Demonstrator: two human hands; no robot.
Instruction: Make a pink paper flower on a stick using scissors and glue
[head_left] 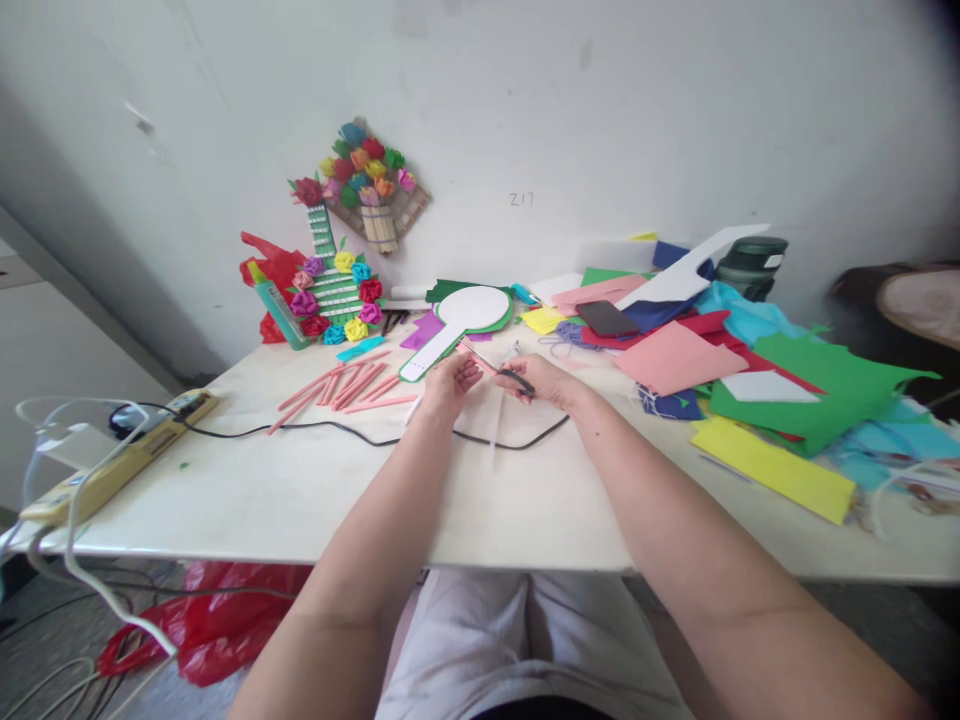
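Note:
My right hand (546,382) is closed around the dark handles of a pair of scissors (515,380). The blades point left and away, toward my left hand (452,382). Pinched in the left fingers is a small pink piece of paper (466,346), close to the blades; whether they touch it cannot be made out. Just beyond lies a white paddle shape with a green border (474,306), its round end away from me. Several pink paper sticks (351,386) lie in a loose pile left of my hands.
Paper flower crafts (337,290) lean at the wall beside a green glue bottle (283,314). On the right, coloured sheets (682,358) are heaped with a phone (606,319) and a dark green container (752,265). A black cable (300,424) runs from a power strip (120,460).

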